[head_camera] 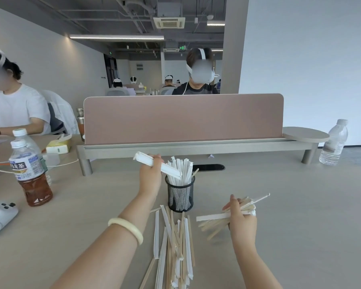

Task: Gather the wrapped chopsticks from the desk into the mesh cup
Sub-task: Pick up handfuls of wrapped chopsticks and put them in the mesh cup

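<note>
Loose chopsticks (176, 247) lie in a heap at the bottom centre of the frame, some in white paper sleeves, some bare wood, fanned toward the black mesh cup (180, 195) just above them. That cup already stands packed with white wrapped sticks leaning out to the right.

Up at centre, the left hand (150, 174), a pale bangle (126, 228) on its wrist, has its fingers curled tight round 1 wrapped pair (157, 165), held slanting with the lower end just over the cup's rim. To the lower right, the right hand (242, 220) is clenched on a mixed bundle (223, 217) of bare sticks and at least 1 wrapped piece, well clear of the cup.

From where I stand, the step looks like dropping that pair in. Done well, I'd tip it more upright first, aim the lower end at a gap on the left of the cup where the standing sticks lean away, and let it slide rather than push, since a light cup this full could tip. The right hand's bundle seems to need sorting, as only the wrapped ones belong in there.
</note>
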`<state>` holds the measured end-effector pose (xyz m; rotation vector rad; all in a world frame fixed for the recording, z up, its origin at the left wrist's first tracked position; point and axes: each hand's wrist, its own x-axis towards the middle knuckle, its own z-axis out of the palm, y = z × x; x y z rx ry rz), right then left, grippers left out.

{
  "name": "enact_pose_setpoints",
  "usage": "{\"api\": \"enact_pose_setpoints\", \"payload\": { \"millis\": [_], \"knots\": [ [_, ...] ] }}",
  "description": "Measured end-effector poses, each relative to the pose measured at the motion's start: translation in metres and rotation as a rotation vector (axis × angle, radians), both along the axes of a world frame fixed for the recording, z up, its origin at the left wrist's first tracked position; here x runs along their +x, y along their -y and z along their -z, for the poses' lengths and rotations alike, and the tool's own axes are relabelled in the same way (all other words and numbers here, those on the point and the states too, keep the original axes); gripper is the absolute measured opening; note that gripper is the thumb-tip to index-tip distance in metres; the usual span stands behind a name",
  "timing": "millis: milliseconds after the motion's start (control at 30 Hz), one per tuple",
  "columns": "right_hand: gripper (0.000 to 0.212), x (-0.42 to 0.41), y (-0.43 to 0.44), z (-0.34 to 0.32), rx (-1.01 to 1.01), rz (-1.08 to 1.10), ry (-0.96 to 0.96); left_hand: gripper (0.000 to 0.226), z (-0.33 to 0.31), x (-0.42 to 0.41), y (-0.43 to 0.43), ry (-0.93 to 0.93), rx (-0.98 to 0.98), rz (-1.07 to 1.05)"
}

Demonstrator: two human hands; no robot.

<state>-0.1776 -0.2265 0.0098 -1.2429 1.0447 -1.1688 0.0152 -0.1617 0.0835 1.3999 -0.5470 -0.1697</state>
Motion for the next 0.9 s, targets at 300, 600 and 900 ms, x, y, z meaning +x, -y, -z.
{"api": "enact_pose_setpoints", "payload": {
  "millis": [300, 600, 900],
  "knots": [
    [0.028, 0.0, 0.005, -0.001, 0.078, -0.033, 0.13, 0.019, 0.037, 0.032, 0.029, 0.184, 0.473, 0.029],
    [0.026, 0.0, 0.0, -0.007, 0.089, -0.034, 0.174, 0.031, 0.025, 0.035, 0.024, 0.187, 0.382, -0.059],
    [0.026, 0.04, 0.011, -0.067, 0.073, -0.053, 0.326, 0.038, 0.033, 0.034, 0.019, 0.302, 0.655, 0.088]
  ]
}}
